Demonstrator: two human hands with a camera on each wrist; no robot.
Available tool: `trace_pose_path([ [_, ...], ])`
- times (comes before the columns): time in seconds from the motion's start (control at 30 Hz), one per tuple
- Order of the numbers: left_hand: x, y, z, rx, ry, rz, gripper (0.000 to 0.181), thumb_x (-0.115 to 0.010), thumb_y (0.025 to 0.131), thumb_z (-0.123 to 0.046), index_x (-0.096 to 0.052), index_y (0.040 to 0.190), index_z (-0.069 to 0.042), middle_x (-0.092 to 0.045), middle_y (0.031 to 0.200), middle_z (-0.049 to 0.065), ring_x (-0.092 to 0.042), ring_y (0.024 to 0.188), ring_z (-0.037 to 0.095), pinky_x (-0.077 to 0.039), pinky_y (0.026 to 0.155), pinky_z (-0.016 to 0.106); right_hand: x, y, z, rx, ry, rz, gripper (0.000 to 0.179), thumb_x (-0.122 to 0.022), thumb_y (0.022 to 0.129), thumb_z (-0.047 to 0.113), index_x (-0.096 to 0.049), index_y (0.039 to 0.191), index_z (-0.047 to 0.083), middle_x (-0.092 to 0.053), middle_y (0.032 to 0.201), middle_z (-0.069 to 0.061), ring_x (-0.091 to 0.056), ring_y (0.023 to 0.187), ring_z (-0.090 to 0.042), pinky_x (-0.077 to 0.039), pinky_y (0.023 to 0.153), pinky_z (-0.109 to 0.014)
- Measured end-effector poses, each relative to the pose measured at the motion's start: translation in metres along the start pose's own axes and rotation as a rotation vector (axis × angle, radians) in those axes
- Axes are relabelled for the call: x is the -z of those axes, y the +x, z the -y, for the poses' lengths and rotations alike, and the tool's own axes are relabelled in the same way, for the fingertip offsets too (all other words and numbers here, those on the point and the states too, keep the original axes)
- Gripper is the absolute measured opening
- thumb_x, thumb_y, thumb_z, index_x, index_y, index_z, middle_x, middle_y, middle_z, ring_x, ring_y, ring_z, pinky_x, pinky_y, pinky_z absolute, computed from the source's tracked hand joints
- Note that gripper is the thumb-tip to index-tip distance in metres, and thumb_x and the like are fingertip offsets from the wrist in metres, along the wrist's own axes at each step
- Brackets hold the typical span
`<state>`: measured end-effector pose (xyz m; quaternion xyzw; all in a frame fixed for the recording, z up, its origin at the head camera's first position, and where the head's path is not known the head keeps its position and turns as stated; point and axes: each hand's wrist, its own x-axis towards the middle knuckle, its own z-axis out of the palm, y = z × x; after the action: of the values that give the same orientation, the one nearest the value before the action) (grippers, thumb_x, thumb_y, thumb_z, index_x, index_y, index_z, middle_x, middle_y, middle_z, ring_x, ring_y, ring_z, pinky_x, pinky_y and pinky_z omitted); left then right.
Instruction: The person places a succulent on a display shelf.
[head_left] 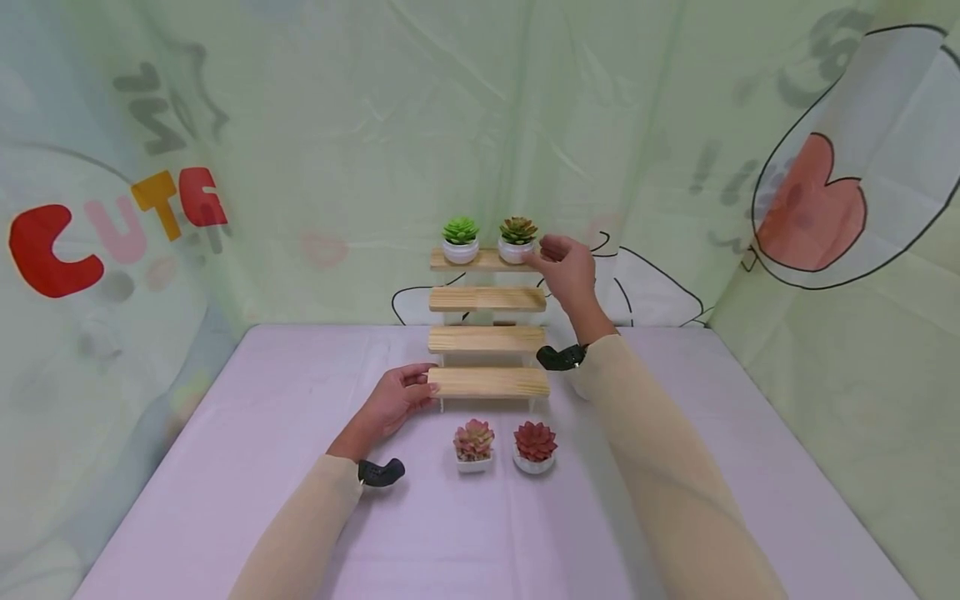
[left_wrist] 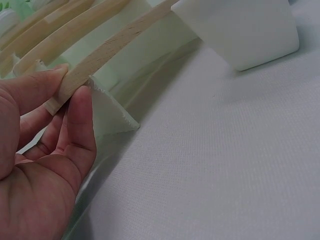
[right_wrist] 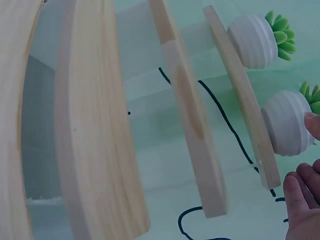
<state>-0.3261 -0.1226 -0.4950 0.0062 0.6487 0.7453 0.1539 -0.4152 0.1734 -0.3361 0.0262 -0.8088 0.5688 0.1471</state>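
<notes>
A four-step wooden plant stand (head_left: pixel 487 382) rises at the back of the table on clear supports. My left hand (head_left: pixel 397 398) pinches the left end of its lowest plank (left_wrist: pixel 112 47) between thumb and fingers. On the top plank (head_left: pixel 487 261), a bright green succulent (head_left: pixel 461 237) in a round white pot stands at the left. Right of it sits a brownish-green succulent (head_left: pixel 517 240) in a ribbed white pot. My right hand (head_left: pixel 572 277) is beside that second pot, thumb at its side. Its other fingers extend apart from the pot (right_wrist: pixel 289 124) in the right wrist view.
In front of the stand, a pink succulent (head_left: pixel 474 440) in a square white pot and a dark red succulent (head_left: pixel 535 443) in a round white pot stand on the pale tablecloth (head_left: pixel 442 533). Printed curtains (head_left: pixel 337 167) enclose the back and sides.
</notes>
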Motion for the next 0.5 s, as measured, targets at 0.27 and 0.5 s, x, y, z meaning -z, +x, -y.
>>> trace_pose_path([
  [0.27, 0.000, 0.000, 0.000, 0.001, -0.007, -0.007, 0.052, -0.065, 0.096, 0.004, -0.052, 0.146, 0.001, -0.062, 0.110, 0.007, -0.067, 0.095, 0.015, -0.062, 0.078, 0.023, 0.004, -0.011, -0.016, 0.000, 0.018, -0.023, 0.053, -0.079, 0.091, 0.026, -0.063, 0.136, 0.003, -0.065, 0.138, -0.016, -0.061, 0.129, -0.027, -0.052, 0.109, -0.042],
  [0.5, -0.001, 0.000, -0.001, 0.016, -0.006, -0.014, 0.052, -0.066, 0.096, 0.002, -0.052, 0.146, 0.000, -0.061, 0.115, 0.010, -0.066, 0.097, 0.017, -0.062, 0.080, 0.024, 0.014, -0.022, -0.027, 0.021, -0.027, -0.031, 0.052, -0.078, 0.092, 0.028, -0.064, 0.135, 0.003, -0.066, 0.137, -0.016, -0.062, 0.128, -0.028, -0.052, 0.109, -0.043],
])
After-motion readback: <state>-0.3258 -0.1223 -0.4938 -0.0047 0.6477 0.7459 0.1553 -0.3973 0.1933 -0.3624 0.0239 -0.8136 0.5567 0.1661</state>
